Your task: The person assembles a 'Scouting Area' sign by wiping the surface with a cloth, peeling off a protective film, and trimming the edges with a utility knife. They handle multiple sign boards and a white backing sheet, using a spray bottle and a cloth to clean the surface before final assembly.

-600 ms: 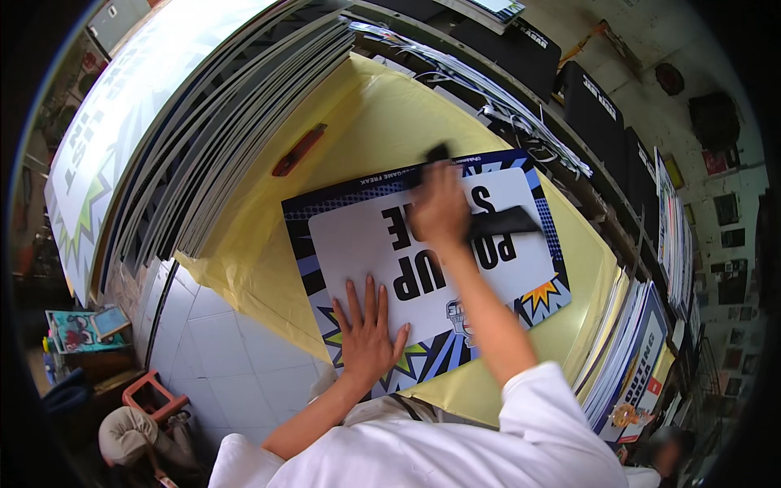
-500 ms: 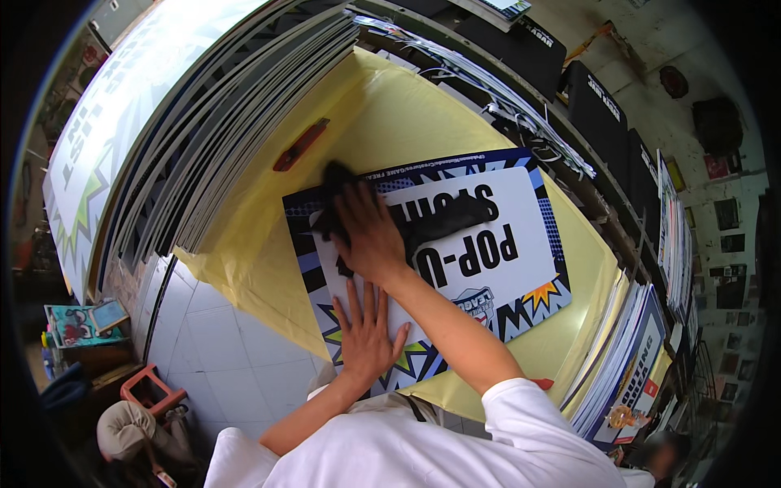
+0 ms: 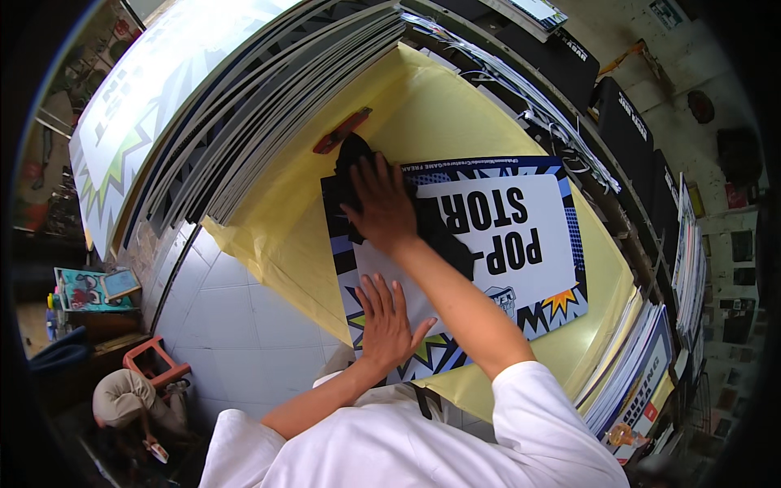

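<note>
The right hand [image 3: 382, 203] lies flat, fingers spread, pressing a black cloth [image 3: 354, 167] onto the printed sign [image 3: 521, 244]; whether it grips the cloth is hard to tell. The left hand [image 3: 386, 321], also splayed, pins the sign's near edge. The sign lies on yellow paper [image 3: 439, 114], long axis left to right, below a red-handled tool [image 3: 342, 130] and stacked boards [image 3: 268, 106].

Single head-worn view, steeply downward, close

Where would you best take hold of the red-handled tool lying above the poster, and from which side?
Take the red-handled tool at mid-handle, coming from above: it lies flat and slanted on the yellow sheet, clear of the right hand, so only its top and long sides seem free for fingers.
</note>
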Action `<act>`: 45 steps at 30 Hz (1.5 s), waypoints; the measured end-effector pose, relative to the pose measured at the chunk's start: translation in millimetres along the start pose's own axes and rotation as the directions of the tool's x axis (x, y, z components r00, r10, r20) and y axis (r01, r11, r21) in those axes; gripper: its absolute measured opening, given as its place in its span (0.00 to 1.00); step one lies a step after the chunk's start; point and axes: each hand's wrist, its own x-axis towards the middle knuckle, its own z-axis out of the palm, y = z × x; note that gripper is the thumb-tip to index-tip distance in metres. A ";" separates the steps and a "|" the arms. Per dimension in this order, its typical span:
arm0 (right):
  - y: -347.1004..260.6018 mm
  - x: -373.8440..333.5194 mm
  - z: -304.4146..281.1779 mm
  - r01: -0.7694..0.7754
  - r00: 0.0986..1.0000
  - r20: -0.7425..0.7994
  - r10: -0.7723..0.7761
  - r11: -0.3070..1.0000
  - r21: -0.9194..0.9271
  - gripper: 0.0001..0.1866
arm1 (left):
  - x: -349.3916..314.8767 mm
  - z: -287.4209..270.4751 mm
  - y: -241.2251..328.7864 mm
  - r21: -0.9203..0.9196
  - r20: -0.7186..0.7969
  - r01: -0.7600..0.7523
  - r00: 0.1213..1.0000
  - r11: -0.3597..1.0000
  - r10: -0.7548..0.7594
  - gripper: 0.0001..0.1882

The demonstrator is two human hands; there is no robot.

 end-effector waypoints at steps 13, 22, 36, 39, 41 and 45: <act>-3.2 -19.9 -19.3 0.260 0.965 -0.054 -0.255 0.928 0.268 0.32 | -7.3 -26.4 -38.9 -0.779 -0.512 -0.109 0.679 0.617 -0.526 0.47; -88.7 -141.1 -50.8 -0.193 0.972 0.139 0.192 0.981 -0.006 0.41 | -11.1 -78.6 -38.4 -0.628 -0.476 0.118 0.725 0.770 -0.498 0.40; 1.2 -254.6 -126.3 -0.527 0.850 0.024 0.526 0.848 0.062 0.37 | 28.4 -13.3 12.2 0.241 0.050 -0.048 0.998 0.969 0.037 0.37; 41.0 -261.8 -134.8 -0.577 0.817 0.011 0.577 0.817 -0.008 0.36 | 31.4 -19.9 13.5 0.235 0.079 -0.048 0.996 0.971 0.030 0.37; 118.0 -272.3 -140.3 -0.704 0.710 -0.237 0.663 0.679 -0.208 0.34 | 33.7 -24.8 20.7 0.210 0.097 -0.045 0.995 0.977 0.025 0.38; 210.6 -255.3 -139.8 -0.904 0.406 -0.377 0.832 0.307 -0.296 0.36 | 33.3 -25.1 23.9 0.205 0.118 -0.048 0.993 0.978 0.023 0.38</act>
